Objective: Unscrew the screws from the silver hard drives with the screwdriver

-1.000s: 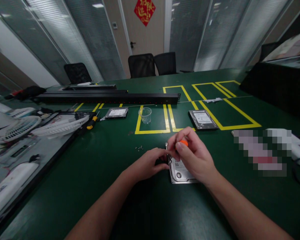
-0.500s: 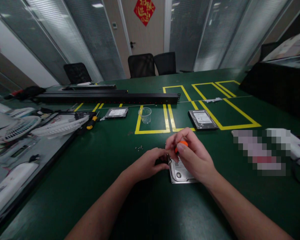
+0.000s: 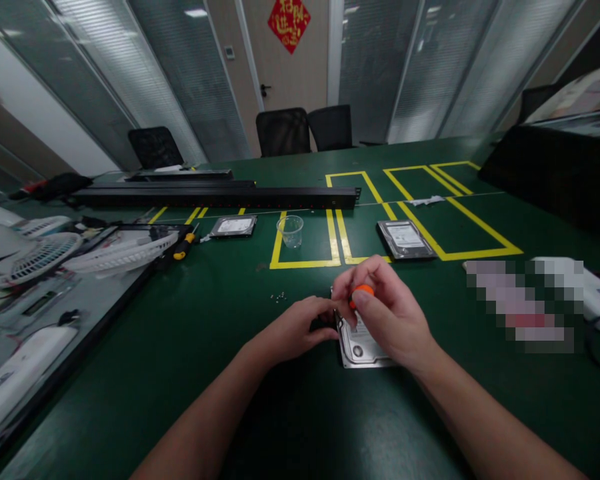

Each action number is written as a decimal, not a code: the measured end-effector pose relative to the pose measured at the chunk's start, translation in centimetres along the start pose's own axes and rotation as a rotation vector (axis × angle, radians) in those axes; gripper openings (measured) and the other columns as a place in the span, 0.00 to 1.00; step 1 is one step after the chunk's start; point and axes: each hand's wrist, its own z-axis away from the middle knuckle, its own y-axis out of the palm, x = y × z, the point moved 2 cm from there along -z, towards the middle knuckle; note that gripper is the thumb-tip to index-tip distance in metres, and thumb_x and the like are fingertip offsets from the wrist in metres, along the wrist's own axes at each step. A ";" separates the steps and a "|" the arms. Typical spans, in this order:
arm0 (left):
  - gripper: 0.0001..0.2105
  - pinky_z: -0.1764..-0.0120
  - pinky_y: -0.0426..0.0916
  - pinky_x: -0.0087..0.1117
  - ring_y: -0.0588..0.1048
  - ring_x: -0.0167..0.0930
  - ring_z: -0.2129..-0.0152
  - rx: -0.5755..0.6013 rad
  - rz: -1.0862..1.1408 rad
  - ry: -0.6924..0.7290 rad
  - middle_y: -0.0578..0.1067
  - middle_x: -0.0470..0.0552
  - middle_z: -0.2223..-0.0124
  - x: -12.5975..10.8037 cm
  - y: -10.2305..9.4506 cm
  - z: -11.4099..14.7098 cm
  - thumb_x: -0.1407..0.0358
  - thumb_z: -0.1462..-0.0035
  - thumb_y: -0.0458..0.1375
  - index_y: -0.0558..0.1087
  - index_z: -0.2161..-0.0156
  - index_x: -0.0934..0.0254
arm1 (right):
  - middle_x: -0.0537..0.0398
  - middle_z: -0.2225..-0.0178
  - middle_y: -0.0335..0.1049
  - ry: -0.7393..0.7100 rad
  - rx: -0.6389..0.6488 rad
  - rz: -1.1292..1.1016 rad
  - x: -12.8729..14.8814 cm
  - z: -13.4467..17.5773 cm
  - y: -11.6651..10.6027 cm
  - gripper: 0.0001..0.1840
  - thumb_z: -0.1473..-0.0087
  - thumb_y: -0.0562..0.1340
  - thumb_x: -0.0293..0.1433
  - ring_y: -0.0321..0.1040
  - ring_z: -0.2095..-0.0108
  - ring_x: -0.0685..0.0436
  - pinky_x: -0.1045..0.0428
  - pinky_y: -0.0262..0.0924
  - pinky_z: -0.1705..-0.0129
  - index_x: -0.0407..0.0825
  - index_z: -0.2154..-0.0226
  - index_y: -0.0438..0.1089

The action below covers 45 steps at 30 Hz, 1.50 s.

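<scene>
**Office-type room, table given over to bench work**

The premises present as an office or meeting room: glass partitions (image 3: 373, 73) with blinds (image 3: 110, 60), a wood-toned door (image 3: 300, 83) bearing a red diamond-shaped sign (image 3: 289, 25), black office chairs (image 3: 283, 131). Workshop use is evident on the green table (image 3: 300, 420): yellow taped outlines (image 3: 480, 255), hard drives (image 3: 361, 339), a yellow-and-black screwdriver (image 3: 183, 249) and white grilles (image 3: 125, 255).

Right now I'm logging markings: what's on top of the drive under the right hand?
Part of a label and a round mark show; the right hand hides much of the drive.
</scene>
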 end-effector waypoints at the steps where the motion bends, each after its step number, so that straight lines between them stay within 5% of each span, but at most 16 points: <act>1: 0.09 0.52 0.71 0.36 0.77 0.36 0.57 0.002 -0.005 -0.002 0.79 0.52 0.53 0.0 0.0 0.0 0.67 0.35 0.67 0.76 0.51 0.62 | 0.55 0.60 0.75 0.002 -0.007 0.010 0.1 0.0 0.0 0.05 0.32 0.64 0.36 0.63 0.74 0.51 0.51 0.58 0.70 0.52 0.58 0.70; 5: 0.10 0.52 0.71 0.36 0.76 0.36 0.57 0.004 -0.030 -0.006 0.78 0.52 0.52 -0.1 -0.1 0.0 0.67 0.35 0.68 0.76 0.50 0.62 | 0.51 0.63 0.72 0.012 -0.020 0.022 0.4 -0.1 -0.1 0.18 0.28 0.56 0.40 0.62 0.71 0.47 0.47 0.60 0.65 0.48 0.58 0.78; 11: 0.11 0.55 0.70 0.33 0.77 0.35 0.58 -0.029 -0.010 0.011 0.79 0.50 0.54 0.2 0.1 0.1 0.67 0.36 0.68 0.76 0.51 0.62 | 0.53 0.60 0.74 0.015 -0.001 0.030 0.1 -0.1 -0.2 0.07 0.32 0.64 0.36 0.70 0.67 0.47 0.49 0.64 0.63 0.51 0.60 0.71; 14: 0.09 0.53 0.70 0.34 0.77 0.35 0.58 -0.018 -0.009 0.010 0.79 0.50 0.54 0.3 0.2 0.1 0.67 0.35 0.68 0.76 0.51 0.62 | 0.55 0.60 0.75 0.008 -0.009 0.040 0.2 -0.1 0.2 0.08 0.34 0.67 0.36 0.68 0.72 0.50 0.51 0.62 0.69 0.53 0.59 0.67; 20: 0.11 0.52 0.71 0.36 0.76 0.36 0.56 0.000 -0.025 -0.006 0.78 0.52 0.52 0.1 0.0 0.1 0.66 0.35 0.67 0.76 0.49 0.62 | 0.52 0.66 0.73 0.031 -0.028 0.052 0.4 -0.1 0.0 0.19 0.28 0.57 0.42 0.63 0.71 0.47 0.48 0.61 0.65 0.48 0.56 0.78; 26: 0.10 0.55 0.70 0.34 0.76 0.35 0.58 -0.022 -0.015 0.008 0.79 0.50 0.54 0.1 0.0 0.1 0.66 0.35 0.68 0.76 0.50 0.62 | 0.55 0.60 0.75 0.026 -0.007 -0.003 -0.2 0.0 -0.2 0.06 0.33 0.66 0.36 0.69 0.69 0.48 0.50 0.62 0.66 0.52 0.60 0.69; 30: 0.12 0.53 0.71 0.36 0.77 0.36 0.57 -0.007 -0.007 0.002 0.79 0.52 0.52 0.3 0.1 0.0 0.66 0.35 0.68 0.75 0.49 0.62 | 0.57 0.65 0.73 0.025 -0.031 0.025 0.2 -0.1 0.0 0.09 0.32 0.64 0.39 0.61 0.74 0.50 0.51 0.56 0.70 0.52 0.54 0.71; 34: 0.13 0.52 0.71 0.37 0.76 0.36 0.57 -0.013 -0.018 -0.002 0.79 0.53 0.52 0.2 0.0 0.0 0.65 0.35 0.68 0.74 0.48 0.63 | 0.54 0.68 0.70 0.036 -0.029 0.008 0.4 -0.2 -0.1 0.20 0.29 0.56 0.43 0.62 0.70 0.46 0.48 0.59 0.65 0.47 0.57 0.78; 39: 0.10 0.55 0.70 0.34 0.76 0.35 0.58 -0.024 -0.014 0.007 0.79 0.50 0.54 0.2 0.0 0.1 0.66 0.35 0.68 0.76 0.51 0.62 | 0.54 0.61 0.74 0.038 -0.025 -0.010 0.0 -0.1 -0.1 0.08 0.33 0.65 0.38 0.69 0.68 0.47 0.49 0.63 0.64 0.51 0.62 0.69; 45: 0.13 0.52 0.71 0.37 0.76 0.36 0.57 -0.005 -0.019 -0.010 0.79 0.53 0.52 0.3 0.1 0.1 0.65 0.35 0.67 0.75 0.47 0.62 | 0.54 0.66 0.73 0.039 -0.037 0.012 0.3 -0.1 0.2 0.14 0.31 0.60 0.43 0.60 0.73 0.48 0.49 0.58 0.68 0.50 0.55 0.74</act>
